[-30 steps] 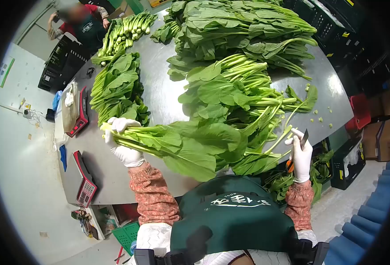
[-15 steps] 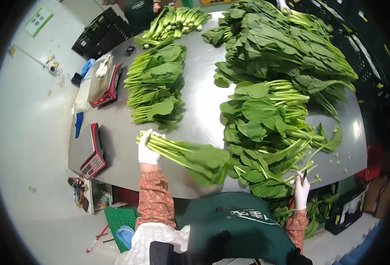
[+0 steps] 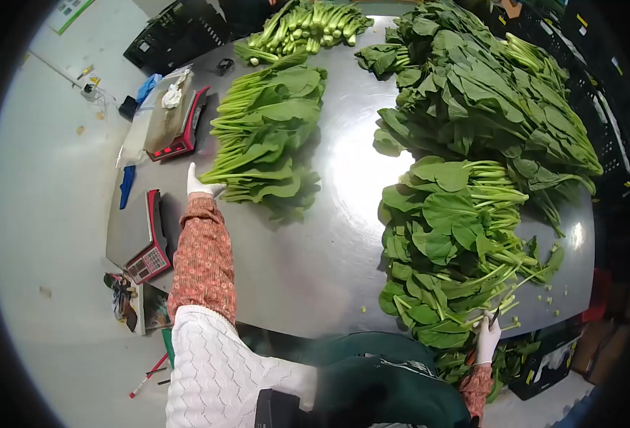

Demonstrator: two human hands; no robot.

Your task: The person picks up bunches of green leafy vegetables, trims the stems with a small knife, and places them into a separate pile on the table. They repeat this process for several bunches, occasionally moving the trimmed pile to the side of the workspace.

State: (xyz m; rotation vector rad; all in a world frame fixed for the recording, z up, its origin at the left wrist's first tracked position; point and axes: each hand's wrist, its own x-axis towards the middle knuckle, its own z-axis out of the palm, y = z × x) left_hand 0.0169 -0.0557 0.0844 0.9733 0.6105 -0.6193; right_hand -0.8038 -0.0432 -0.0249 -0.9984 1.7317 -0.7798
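My left hand (image 3: 202, 184), in a white glove, is at the stem ends of the nearest bunch of leafy greens (image 3: 265, 182) in the left row. Its thumb points up, apart from the fingers, and the stems lie between them. My right hand (image 3: 488, 339), also gloved, is closed on a slim dark tool that looks like a small knife (image 3: 495, 316), mostly hidden by the fingers. It is beside the cut stems at the near end of the right-hand pile of greens (image 3: 443, 221).
Two red-edged scales (image 3: 151, 260) (image 3: 183, 139) stand on the left of the metal table (image 3: 293, 285). A larger heap of greens (image 3: 472, 93) fills the far right, with thick-stemmed bunches (image 3: 315, 28) at the back. Dark crates (image 3: 176, 36) stand around the table.
My left hand has moved left and away from me, bringing the bunch from above the table's front to the near end of the left row. My right hand stays by the right-hand pile.
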